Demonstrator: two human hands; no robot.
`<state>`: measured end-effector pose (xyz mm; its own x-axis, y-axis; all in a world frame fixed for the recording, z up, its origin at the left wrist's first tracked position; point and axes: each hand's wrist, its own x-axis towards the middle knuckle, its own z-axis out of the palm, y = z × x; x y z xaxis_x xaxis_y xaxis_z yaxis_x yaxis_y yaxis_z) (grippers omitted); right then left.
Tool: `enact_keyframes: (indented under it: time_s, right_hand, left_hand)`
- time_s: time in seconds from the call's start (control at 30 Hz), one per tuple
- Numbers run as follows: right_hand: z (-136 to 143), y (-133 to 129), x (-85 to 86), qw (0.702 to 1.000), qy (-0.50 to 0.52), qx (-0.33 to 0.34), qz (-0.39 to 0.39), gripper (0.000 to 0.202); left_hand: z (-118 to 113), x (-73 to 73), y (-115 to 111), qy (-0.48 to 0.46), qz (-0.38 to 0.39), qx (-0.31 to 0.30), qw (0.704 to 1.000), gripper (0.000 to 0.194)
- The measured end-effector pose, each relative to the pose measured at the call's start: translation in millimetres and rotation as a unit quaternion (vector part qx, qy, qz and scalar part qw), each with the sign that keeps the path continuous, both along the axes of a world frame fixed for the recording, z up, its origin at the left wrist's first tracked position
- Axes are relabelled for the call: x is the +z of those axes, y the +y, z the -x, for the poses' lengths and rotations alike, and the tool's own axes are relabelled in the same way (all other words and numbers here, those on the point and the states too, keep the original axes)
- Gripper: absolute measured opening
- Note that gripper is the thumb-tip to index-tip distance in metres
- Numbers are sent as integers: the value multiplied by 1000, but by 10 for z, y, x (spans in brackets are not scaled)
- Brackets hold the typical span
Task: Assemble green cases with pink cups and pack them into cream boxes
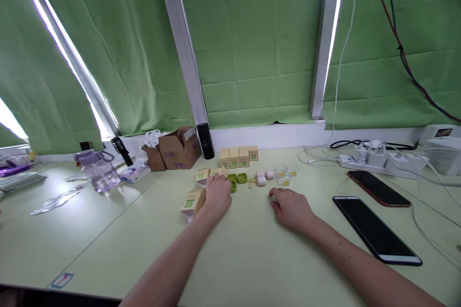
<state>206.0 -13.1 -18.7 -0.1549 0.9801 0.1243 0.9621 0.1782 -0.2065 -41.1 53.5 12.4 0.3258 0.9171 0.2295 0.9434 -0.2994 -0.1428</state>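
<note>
My left hand (pixel 218 193) reaches over the left group of small kraft cardboard boxes, its fingers curled over one small cardboard box (pixel 218 171). The fingertips are partly hidden behind the hand. Beside it stand another kraft box (pixel 202 177) and a nearer, tilted box (pixel 193 203), each with a green square. Right of this hand lie green square cases (pixel 242 178), tiny yellow pieces (pixel 251 181), pale pink cases (pixel 261 180) and clear cups with yellow centres (pixel 285 181). My right hand (pixel 292 207) rests on the table near the cups, fingers loosely bent and apart, holding nothing.
Several kraft boxes (pixel 239 157) stand in a row at the back. Behind and left are a black cylinder (pixel 205 141), an open carton (pixel 180 149) and a water bottle (pixel 96 170). Two phones (pixel 376 229) and a power strip (pixel 383 163) with cables lie right.
</note>
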Motion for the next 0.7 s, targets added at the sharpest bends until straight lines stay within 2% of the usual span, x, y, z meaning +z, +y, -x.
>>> enact_keyframes:
  time_s: [0.27,0.43,0.6,0.7]
  right_hand:
    - [-12,-1,-8,1000,-3,4,-13,23]
    - [-13,-2,-8,1000,7,1,-16,23]
    - [7,-7,-2,999,39,-14,-15,27]
    - [23,-14,2,998,62,-16,-24,30]
  left_hand:
    - [-46,-49,-26,-20,-22,-24,999,26]
    - [-148,-78,-132,-85,-74,-86,990,21]
    - [-300,-81,-283,-160,-141,-153,965,16]
    - [-347,-107,-322,-192,-156,-189,950,18]
